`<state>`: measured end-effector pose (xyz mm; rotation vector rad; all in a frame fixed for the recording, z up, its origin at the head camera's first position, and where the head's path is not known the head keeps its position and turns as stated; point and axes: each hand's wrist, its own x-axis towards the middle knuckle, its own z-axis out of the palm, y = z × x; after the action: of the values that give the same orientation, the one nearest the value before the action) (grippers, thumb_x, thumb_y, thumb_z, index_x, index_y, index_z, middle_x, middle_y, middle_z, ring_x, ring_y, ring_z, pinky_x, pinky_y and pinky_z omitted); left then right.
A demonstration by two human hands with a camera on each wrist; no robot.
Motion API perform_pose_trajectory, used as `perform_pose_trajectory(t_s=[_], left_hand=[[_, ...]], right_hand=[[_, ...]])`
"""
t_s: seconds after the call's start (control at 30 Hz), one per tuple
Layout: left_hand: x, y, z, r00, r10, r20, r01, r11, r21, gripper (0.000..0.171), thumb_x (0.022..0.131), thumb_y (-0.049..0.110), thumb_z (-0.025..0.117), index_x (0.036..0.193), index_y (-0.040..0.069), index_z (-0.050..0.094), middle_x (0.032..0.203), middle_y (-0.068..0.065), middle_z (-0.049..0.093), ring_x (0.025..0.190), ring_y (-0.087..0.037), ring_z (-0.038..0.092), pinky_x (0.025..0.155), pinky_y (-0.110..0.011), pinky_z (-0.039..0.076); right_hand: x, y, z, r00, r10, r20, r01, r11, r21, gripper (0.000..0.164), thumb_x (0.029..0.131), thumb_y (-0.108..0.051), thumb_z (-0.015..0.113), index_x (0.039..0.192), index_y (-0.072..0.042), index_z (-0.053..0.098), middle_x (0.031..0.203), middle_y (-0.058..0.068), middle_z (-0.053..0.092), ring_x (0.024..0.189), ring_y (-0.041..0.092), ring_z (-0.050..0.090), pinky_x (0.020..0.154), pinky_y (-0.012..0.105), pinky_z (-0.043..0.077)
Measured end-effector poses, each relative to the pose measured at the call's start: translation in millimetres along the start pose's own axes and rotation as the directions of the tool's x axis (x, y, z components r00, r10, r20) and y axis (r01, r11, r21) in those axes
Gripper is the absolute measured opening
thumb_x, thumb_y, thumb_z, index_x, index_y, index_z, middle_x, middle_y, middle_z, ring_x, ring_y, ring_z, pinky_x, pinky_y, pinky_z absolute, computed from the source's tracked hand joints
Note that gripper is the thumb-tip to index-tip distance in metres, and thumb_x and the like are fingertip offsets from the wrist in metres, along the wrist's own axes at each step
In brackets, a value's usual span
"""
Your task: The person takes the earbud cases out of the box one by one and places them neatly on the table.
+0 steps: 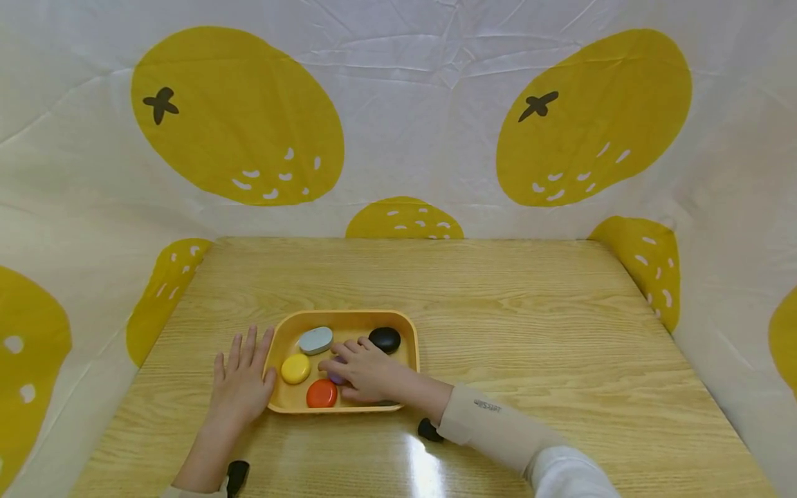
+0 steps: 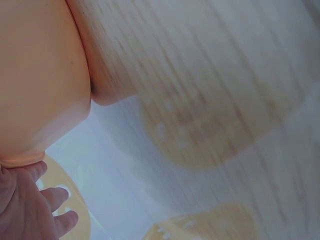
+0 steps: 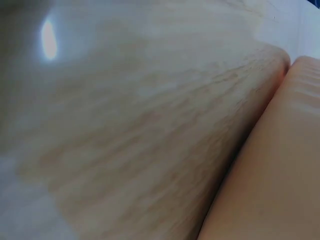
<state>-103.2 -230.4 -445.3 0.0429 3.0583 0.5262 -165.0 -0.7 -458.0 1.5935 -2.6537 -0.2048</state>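
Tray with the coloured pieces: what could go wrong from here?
1. The right-hand grip partly hides the purple piece, so a poor hold might go unnoticed.
2. The red piece sits close by and could get nudged.
3. The left-hand grip lies flat at the left side of the tray, which might slide if bumped rightward.

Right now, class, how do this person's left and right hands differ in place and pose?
Place: the left hand is outside the tray, along its left side; the right hand is inside it, over the purple piece.
Pose: the left hand's fingers point away from the person, while the right hand's point mostly leftward; whether they grip the piece is unclear.
Shared: both hands are bare, backs towards the head camera.
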Motion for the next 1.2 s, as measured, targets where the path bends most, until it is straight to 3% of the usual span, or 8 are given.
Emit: perform_pose_trajectory(t_s=[0.4,0.57,0.83,1.0,1.2], left_hand=[[0.0,-0.2,0.3,1.000,-0.004,-0.002,0.004,1.000,0.001,0.061,0.095,0.023,0.037,0.148,0.012,0.008,0.151,-0.022,0.002,0.136,-0.043,-0.003,0.103,-0.064,-0.004],[0.8,-1.0,0.9,1.000,-0.009,0.005,0.009,1.000,0.004,0.061,0.096,0.023,0.036,0.148,0.013,0.006,0.151,-0.022,0.001,0.137,-0.042,-0.004,0.103,-0.064,-0.005],[0.9,-0.5,1.1,1.000,-0.008,0.005,0.008,1.000,-0.003,0.061,0.095,0.023,0.038,0.148,0.011,0.009,0.151,-0.021,0.001,0.137,-0.041,-0.004,0.103,-0.064,-0.005],[0.3,-0.3,1.5,1.000,-0.004,0.002,0.004,1.000,-0.001,0.061,0.095,0.023,0.038,0.148,0.011,0.009,0.151,-0.021,0.001,0.137,-0.042,-0.004,0.103,-0.064,-0.005],[0.8,-0.3,0.8,1.000,0.003,-0.008,-0.003,1.000,0.001,0.060,0.095,0.022,0.038,0.147,0.010,0.010,0.151,-0.022,0.002,0.137,-0.042,-0.005,0.103,-0.065,-0.004]], right_hand=[[5,-5,4,0.998,0.017,0.054,-0.014,0.999,-0.052,0.037,0.093,-0.042,0.043,0.129,-0.034,0.039,0.124,-0.002,0.038,0.105,0.014,0.043,0.092,0.033,0.036],[4,-3,2,1.000,0.017,-0.006,-0.018,1.000,-0.020,0.037,0.091,-0.039,0.047,0.127,-0.030,0.042,0.118,-0.002,0.042,0.104,0.014,0.045,0.091,0.032,0.036],[-9,14,-15,0.991,0.095,-0.098,-0.080,0.987,0.140,0.042,0.089,-0.032,0.053,0.129,-0.025,0.044,0.124,0.004,0.042,0.108,0.018,0.044,0.093,0.037,0.037],[-24,41,-22,0.966,0.210,-0.149,-0.166,0.950,0.263,0.042,0.087,-0.026,0.054,0.128,-0.020,0.045,0.127,0.011,0.041,0.113,0.025,0.042,0.094,0.044,0.033],[-49,81,-17,0.905,0.377,-0.196,-0.283,0.879,0.384,0.043,0.085,-0.020,0.059,0.125,-0.014,0.047,0.124,0.019,0.041,0.111,0.036,0.043,0.093,0.052,0.031]])
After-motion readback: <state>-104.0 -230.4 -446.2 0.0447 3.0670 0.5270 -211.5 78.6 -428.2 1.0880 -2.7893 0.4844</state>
